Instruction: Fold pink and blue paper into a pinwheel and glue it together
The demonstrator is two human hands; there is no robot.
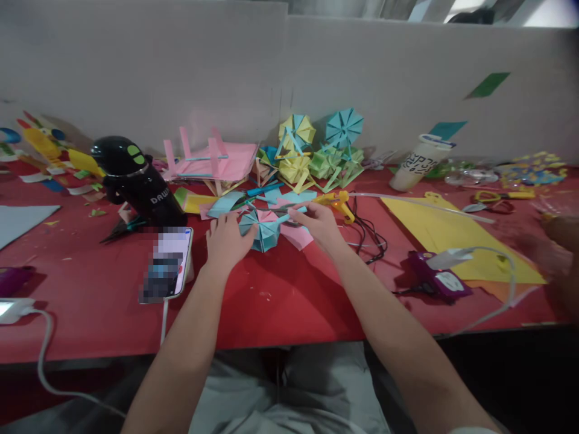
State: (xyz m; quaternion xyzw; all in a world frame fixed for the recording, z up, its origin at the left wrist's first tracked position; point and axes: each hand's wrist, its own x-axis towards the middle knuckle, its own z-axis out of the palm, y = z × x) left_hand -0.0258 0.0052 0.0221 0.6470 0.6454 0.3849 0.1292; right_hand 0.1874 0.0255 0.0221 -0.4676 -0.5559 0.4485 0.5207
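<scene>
A light-blue folded paper umbrella [262, 234] stands on the red table in front of me. My left hand [228, 241] grips its left side, the thumb across its front. My right hand [320, 224] is on its right, fingers closed on a narrow blue paper strip [292, 215] that reaches to the edge of the folded paper. Whether the strip touches it I cannot tell. Pink paper [296, 235] lies behind and beneath. A yellow glue gun [337, 204] rests just beyond my right hand.
Finished paper umbrellas [344, 128] lean against the grey partition. A black flask [138, 181] and a phone [167, 265] stand at left. On the right are a purple power strip [438, 277], yellow paper sheets [452, 235], scissors [493, 202] and a cup [418, 164].
</scene>
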